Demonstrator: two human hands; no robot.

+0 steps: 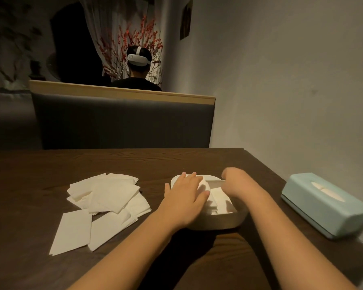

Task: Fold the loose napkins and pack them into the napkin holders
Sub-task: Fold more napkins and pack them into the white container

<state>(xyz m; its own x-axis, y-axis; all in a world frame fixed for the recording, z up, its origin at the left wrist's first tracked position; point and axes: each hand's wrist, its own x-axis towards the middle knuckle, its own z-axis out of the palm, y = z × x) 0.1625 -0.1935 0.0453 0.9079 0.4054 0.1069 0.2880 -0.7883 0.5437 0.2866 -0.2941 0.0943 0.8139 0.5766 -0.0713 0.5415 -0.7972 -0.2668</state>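
Left hand [184, 195] presses flat on folded napkins [220, 200] in the white holder [224, 221]; right hand [236, 184] at its 2 o'clock, grip unclear.

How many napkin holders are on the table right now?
2: a white holder under both hands at the centre, open with napkins inside, and a closed blue holder at the right edge by the wall.

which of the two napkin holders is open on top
The white holder under both hands, in the middle of the table: its top is open and folded napkins show inside. The light blue holder by the wall is closed, with only a slot.
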